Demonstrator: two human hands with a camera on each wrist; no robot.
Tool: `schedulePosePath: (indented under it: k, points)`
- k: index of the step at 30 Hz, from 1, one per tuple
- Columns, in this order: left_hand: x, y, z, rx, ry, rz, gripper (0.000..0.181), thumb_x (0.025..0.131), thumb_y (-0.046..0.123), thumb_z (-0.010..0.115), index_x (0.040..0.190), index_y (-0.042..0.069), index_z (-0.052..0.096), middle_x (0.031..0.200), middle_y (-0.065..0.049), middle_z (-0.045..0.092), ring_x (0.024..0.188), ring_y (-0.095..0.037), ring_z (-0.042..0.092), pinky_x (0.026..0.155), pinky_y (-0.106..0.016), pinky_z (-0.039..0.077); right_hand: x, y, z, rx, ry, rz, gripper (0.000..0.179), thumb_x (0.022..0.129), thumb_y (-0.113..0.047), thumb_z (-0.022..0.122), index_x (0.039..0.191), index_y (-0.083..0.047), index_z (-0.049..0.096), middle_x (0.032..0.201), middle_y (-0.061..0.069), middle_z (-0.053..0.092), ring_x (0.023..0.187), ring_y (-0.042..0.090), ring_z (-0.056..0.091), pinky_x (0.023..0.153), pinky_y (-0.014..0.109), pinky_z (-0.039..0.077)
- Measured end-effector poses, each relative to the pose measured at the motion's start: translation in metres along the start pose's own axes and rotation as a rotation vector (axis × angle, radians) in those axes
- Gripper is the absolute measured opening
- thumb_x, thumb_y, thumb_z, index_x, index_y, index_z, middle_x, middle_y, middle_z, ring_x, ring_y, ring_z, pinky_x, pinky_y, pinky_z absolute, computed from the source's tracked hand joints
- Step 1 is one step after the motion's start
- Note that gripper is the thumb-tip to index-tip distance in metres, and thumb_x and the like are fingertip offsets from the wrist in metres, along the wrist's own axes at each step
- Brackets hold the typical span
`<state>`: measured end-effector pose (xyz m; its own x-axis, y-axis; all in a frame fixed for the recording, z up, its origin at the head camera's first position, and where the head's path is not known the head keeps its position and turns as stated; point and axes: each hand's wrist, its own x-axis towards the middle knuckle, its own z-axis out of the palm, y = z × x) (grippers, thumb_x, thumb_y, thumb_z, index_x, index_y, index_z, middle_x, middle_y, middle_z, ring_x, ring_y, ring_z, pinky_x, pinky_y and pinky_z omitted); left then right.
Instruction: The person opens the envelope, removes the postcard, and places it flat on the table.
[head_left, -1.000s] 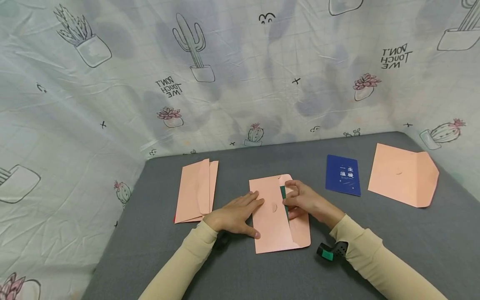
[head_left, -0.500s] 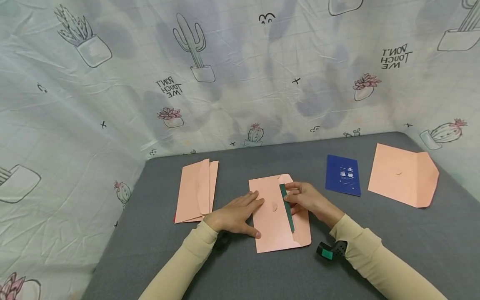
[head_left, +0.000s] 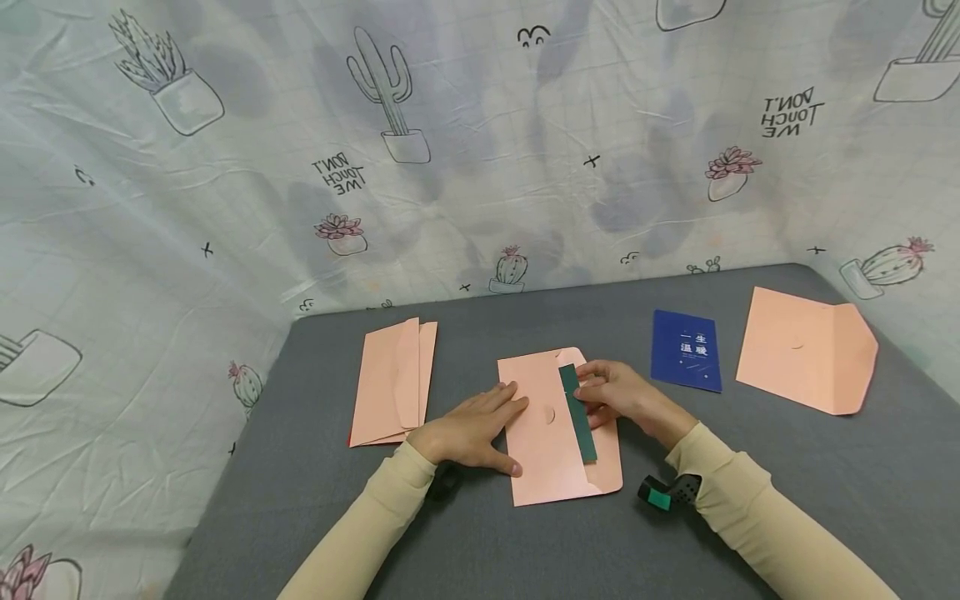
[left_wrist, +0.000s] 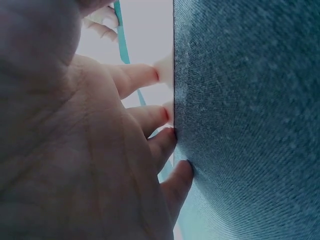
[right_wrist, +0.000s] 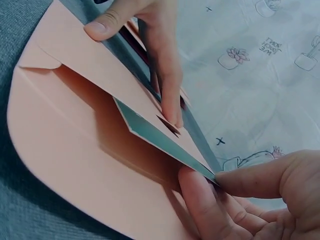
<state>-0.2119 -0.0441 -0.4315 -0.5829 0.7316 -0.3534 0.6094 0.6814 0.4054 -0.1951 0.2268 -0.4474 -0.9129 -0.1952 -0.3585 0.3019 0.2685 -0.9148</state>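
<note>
A pink envelope (head_left: 536, 458) lies in the middle of the table with its flap side open to the right. Out of its mouth sticks a green card (head_left: 579, 421), the rest hidden inside. My right hand (head_left: 618, 396) pinches the card's edge between thumb and fingers, plain in the right wrist view, where the green card (right_wrist: 155, 137) stands tilted in the gap. My left hand (head_left: 474, 429) rests with spread fingers on the envelope's left part, holding it flat against the table. In the left wrist view its fingertips touch the envelope near its edge.
A stack of pink envelopes (head_left: 386, 383) lies at the left, a bit of red showing at its corner. A blue card (head_left: 684, 350) with white lettering and another pink envelope (head_left: 787, 346), flap unfolded, lie at the right. A patterned cloth (head_left: 465, 208) hangs behind the grey table (head_left: 480, 550).
The right hand has drawn the green card further out of the envelope, to the right, so a wider strip shows. The left hand and the envelope have hardly moved.
</note>
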Motion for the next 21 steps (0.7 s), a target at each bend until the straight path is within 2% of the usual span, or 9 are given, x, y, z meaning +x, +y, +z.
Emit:
schedulePosePath:
  k: [12, 21]
  points:
    - [0.002, -0.001, -0.001, -0.025, -0.014, -0.006, 0.102, 0.083, 0.053, 0.077, 0.163, 0.02, 0.023, 0.173, -0.005, 0.005, 0.161, -0.024, 0.002, 0.129, -0.051, 0.013, 0.0, -0.001, -0.008, -0.015, -0.007, -0.012, 0.054, 0.1, -0.007, 0.057, 0.146, 0.011, 0.035, 0.089, 0.009, 0.068, 0.061, 0.009, 0.064, 0.059, 0.028, 0.06]
    - [0.001, 0.0, 0.0, -0.028, -0.014, -0.014, 0.103, 0.082, 0.053, 0.077, 0.163, 0.02, 0.023, 0.173, -0.005, 0.005, 0.161, -0.024, 0.002, 0.129, -0.051, 0.013, 0.001, 0.0, -0.011, -0.001, 0.019, -0.011, 0.051, 0.101, -0.007, 0.055, 0.145, 0.009, 0.035, 0.087, 0.007, 0.068, 0.064, 0.009, 0.064, 0.06, 0.027, 0.059]
